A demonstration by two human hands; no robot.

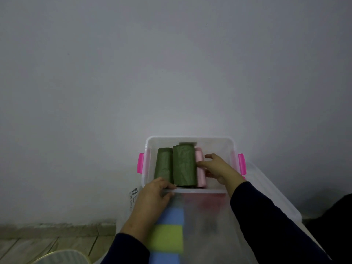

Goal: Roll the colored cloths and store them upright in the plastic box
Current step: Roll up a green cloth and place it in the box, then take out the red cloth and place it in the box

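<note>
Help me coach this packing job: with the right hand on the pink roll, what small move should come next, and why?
Probably press the pink roll snug against the nearer green roll, then let go. The right hand rests on it inside the plastic box, the left hand steadies the front rim, and open space remains on the box's right side for more rolls.

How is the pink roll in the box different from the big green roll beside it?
The pink roll is pale and slim; the big green roll is dark olive and much thicker. The right hand touches the pink roll, not the green one. Both sit side by side in the plastic box.
</note>
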